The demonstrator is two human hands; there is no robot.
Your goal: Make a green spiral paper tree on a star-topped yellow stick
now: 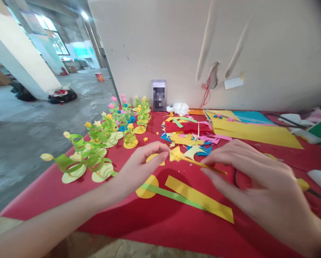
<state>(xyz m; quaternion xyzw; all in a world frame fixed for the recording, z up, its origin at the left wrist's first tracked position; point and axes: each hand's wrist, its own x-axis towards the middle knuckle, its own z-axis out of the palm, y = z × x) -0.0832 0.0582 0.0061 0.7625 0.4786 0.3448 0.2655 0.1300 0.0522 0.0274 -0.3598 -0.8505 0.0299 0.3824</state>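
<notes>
Left hand [137, 165]: bent at thumb and forefinger, right at the left point of the yellow star [175, 154]; cannot tell whether gripping.
Right hand [257, 175]: pinching the narrow yellow strip [194, 162] that runs from the star.
Yellow star: held up between the hands, over the red worktop [122, 222].
Below: yellow disc [145, 191], overlapped by a green strip [176, 196].
Left side: star-topped paper spirals [112, 139] on discs.
Beyond: paper offcuts [187, 139], heaped.

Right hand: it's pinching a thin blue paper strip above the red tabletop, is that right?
Almost: the thin paper strip is yellow, not blue, as the head view shows. The right hand does pinch it above the red tabletop.
</notes>
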